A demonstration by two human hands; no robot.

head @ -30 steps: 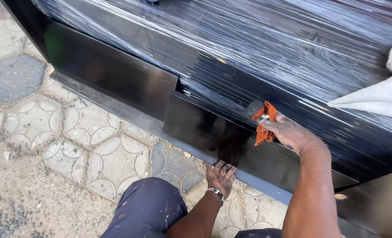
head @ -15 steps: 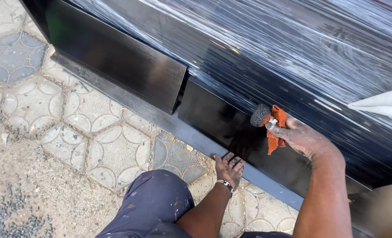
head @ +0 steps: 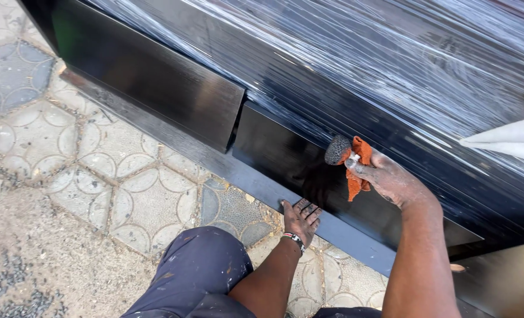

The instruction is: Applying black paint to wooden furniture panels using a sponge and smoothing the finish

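Two hands (head: pixel 300 219), one orange rag (head: pixel 359 168)

Ground = paved floor (head: pixel 126 176), grey-beige tiles w/ pressed circle-and-petal pattern, joints dirty. Lower left corner: tiles give way to rough gravelly patch (head: pixel 26 277), darker grit at the very edge. Small stones + debris scattered near tile joints. Big black glossy furniture piece (head: pixel 156 88) stands directly on the tiles, long base strip (head: pixel 244 176) touching the paving along its length. Left hand (head: pixel 300 219) planted flat, fingers on base strip, heel over the tiles. Knee in dark blue paint-flecked trousers (head: pixel 197 271) over the paving, near the hand.
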